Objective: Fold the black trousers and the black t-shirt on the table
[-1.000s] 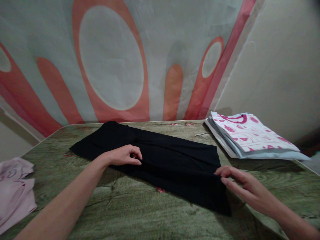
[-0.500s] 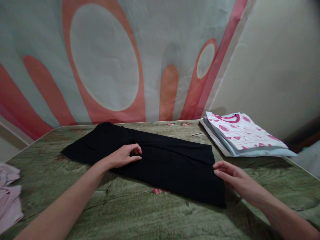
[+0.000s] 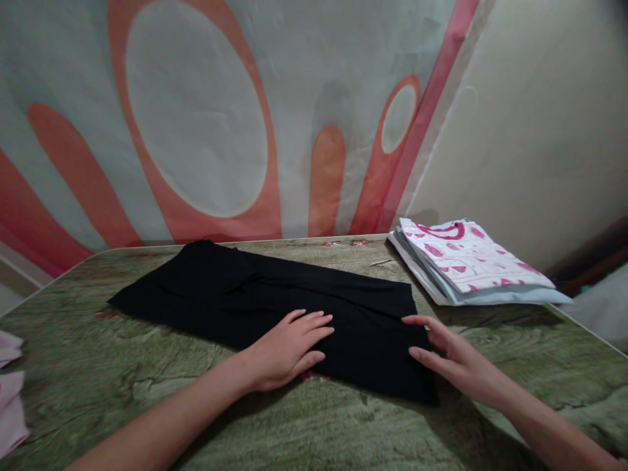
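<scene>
A black garment (image 3: 338, 294), which looks like folded trousers, lies lengthwise across the table, its wider end at the far left. My left hand (image 3: 289, 347) rests palm down on its near edge, fingers stretched out over the cloth. At the narrower right end is my right hand (image 3: 446, 356), thumb and forefinger apart around the edge, the forefinger over the fabric. Neither hand grips the cloth. A few creases run along the upper layer.
A stack of folded clothes (image 3: 478, 261), topped by a white and pink printed shirt, sits at the back right. Pink cloth (image 3: 10, 412) shows at the left edge. The wood-patterned table (image 3: 161, 405) meets a decorated wall (image 3: 294, 131) behind.
My left hand has moved right and nearer, flattening onto the garment. My right thumb and forefinger have parted and released the garment's right edge. The garment lies almost as before.
</scene>
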`<state>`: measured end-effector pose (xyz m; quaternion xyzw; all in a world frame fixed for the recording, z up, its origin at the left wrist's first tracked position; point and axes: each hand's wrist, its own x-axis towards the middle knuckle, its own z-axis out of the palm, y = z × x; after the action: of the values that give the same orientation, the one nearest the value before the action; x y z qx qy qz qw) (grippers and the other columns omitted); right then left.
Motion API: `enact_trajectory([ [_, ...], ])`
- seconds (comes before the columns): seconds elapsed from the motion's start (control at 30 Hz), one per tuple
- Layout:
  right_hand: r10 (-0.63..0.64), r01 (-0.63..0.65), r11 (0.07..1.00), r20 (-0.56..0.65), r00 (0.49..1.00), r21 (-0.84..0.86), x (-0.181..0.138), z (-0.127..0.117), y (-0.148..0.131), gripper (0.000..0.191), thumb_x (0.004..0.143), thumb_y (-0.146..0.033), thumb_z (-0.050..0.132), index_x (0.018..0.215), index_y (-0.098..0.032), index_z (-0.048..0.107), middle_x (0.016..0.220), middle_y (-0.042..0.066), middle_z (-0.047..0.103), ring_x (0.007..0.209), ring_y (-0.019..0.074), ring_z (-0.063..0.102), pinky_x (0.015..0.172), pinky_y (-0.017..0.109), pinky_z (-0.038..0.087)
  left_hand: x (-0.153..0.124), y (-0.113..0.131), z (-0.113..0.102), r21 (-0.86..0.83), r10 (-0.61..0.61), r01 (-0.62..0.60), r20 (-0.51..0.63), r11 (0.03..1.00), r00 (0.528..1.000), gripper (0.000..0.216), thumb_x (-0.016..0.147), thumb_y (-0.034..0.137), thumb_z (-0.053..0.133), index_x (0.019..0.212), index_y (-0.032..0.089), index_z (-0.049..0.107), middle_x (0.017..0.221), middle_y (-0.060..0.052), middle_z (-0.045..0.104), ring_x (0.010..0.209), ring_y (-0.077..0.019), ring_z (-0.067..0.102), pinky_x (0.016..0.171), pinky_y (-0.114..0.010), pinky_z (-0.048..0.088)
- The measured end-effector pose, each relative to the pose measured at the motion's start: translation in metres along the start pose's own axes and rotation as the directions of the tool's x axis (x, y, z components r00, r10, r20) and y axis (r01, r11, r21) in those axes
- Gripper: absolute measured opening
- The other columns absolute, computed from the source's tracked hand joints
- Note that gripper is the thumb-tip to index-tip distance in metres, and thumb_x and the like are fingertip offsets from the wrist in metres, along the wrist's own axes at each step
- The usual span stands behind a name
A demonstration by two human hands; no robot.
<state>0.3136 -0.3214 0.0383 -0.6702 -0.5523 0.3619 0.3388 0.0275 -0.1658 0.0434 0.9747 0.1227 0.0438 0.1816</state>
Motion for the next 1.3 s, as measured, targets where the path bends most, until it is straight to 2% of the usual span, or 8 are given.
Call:
enact_trajectory([
  [0.13, -0.010, 0.010, 1.000, -0.014, 1.000, -0.030, -0.001, -0.001, 0.001, 0.043, 0.085, -0.044, 0.045, 0.123, -0.023, 0.036, 0.062, -0.007, 0.028, 0.057, 0.0115, 0.035, 0.052, 0.024, 0.033, 0.000, -0.001, 0.006, 0.010, 0.009, -0.009, 0.019, 1.000, 1.000, 0.049, 0.091, 0.043, 0.036, 0.137, 0.029, 0.028, 0.145, -0.004, 0.024, 0.132, -0.0222, 0.022, 0.108, -0.043, 0.013],
  [0.4, 0.071, -0.096, 0.993, 0.299, 0.952, 0.068, -0.008, -0.002, -0.005, 0.087, 0.074, -0.031, 0.063, 0.139, -0.023, 0.006, 0.064, -0.007, 0.036, 0.055, 0.0101, 0.042, 0.045, 0.020, 0.033, 0.000, -0.007, 0.011, 0.051, 0.031, -0.033, 0.041, 0.998, 0.999, 0.056, 0.089, 0.049, 0.037, 0.139, 0.029, 0.024, 0.146, -0.005, 0.019, 0.133, -0.0239, 0.018, 0.108, -0.044, 0.011],
  [0.6, 0.130, -0.155, 0.988, 0.415, 0.901, 0.028, -0.010, -0.011, 0.003, 0.073, 0.083, -0.032, 0.052, 0.140, -0.024, 0.007, 0.061, -0.008, 0.042, 0.049, 0.0080, 0.048, 0.045, 0.018, 0.036, -0.001, -0.007, 0.013, 0.066, 0.038, -0.041, 0.034, 0.997, 0.999, 0.060, 0.086, 0.053, 0.039, 0.139, 0.030, 0.024, 0.146, -0.005, 0.018, 0.134, -0.0250, 0.017, 0.108, -0.045, 0.011],
  [0.9, 0.165, -0.119, 0.983, 0.403, 0.900, -0.137, -0.011, -0.026, 0.019, 0.058, 0.087, -0.041, 0.044, 0.137, -0.025, 0.018, 0.063, -0.005, 0.050, 0.047, 0.0090, 0.046, 0.041, 0.019, 0.036, -0.003, -0.003, 0.013, 0.069, 0.052, -0.054, 0.024, 0.996, 0.998, 0.062, 0.086, 0.056, 0.036, 0.140, 0.028, 0.023, 0.147, -0.006, 0.017, 0.134, -0.0260, 0.016, 0.108, -0.045, 0.010],
  [1.0, 0.034, 0.015, 0.959, 0.168, 0.985, -0.283, -0.001, -0.027, 0.029, 0.049, 0.086, -0.044, 0.044, 0.129, -0.021, 0.034, 0.062, -0.002, 0.050, 0.052, 0.0126, 0.049, 0.046, 0.023, 0.042, -0.005, -0.002, 0.014, 0.070, 0.049, -0.049, 0.014, 0.996, 0.999, 0.063, 0.086, 0.057, 0.034, 0.140, 0.027, 0.022, 0.147, -0.006, 0.017, 0.134, -0.0257, 0.016, 0.108, -0.045, 0.011],
  [1.1, -0.194, 0.172, 0.884, -0.008, 0.981, -0.434, 0.010, -0.011, 0.027, 0.044, 0.086, -0.043, 0.045, 0.124, -0.022, 0.042, 0.100, 0.010, 0.058, 0.082, 0.0208, 0.058, 0.064, 0.030, 0.050, -0.007, -0.004, 0.013, 0.091, 0.016, -0.014, -0.018, 0.996, 1.000, 0.062, 0.087, 0.057, 0.031, 0.140, 0.027, 0.023, 0.147, -0.006, 0.017, 0.134, -0.0255, 0.017, 0.107, -0.045, 0.012],
  [1.2, -0.366, 0.331, 0.750, 0.056, 0.929, -0.573, 0.014, 0.017, 0.017, 0.052, 0.086, -0.041, 0.045, 0.134, -0.027, 0.032, 0.140, 0.008, 0.033, 0.122, 0.0288, 0.039, 0.094, 0.042, 0.042, -0.011, -0.010, 0.011, 0.131, -0.030, 0.037, -0.060, 0.991, 0.998, 0.060, 0.087, 0.057, 0.029, 0.139, 0.026, 0.025, 0.147, -0.007, 0.018, 0.133, -0.0255, 0.018, 0.107, -0.045, 0.012],
  [1.3, -0.399, 0.444, 0.601, 0.232, 0.887, -0.665, 0.014, 0.038, 0.014, 0.062, 0.086, -0.041, 0.045, 0.141, -0.031, 0.019, 0.147, 0.003, 0.021, 0.131, 0.0300, 0.023, 0.102, 0.051, 0.031, -0.017, -0.021, 0.011, 0.180, -0.102, 0.116, -0.088, 0.977, 0.991, 0.061, 0.087, 0.059, 0.026, 0.138, 0.025, 0.027, 0.146, -0.007, 0.019, 0.133, -0.0257, 0.019, 0.106, -0.045, 0.012],
])
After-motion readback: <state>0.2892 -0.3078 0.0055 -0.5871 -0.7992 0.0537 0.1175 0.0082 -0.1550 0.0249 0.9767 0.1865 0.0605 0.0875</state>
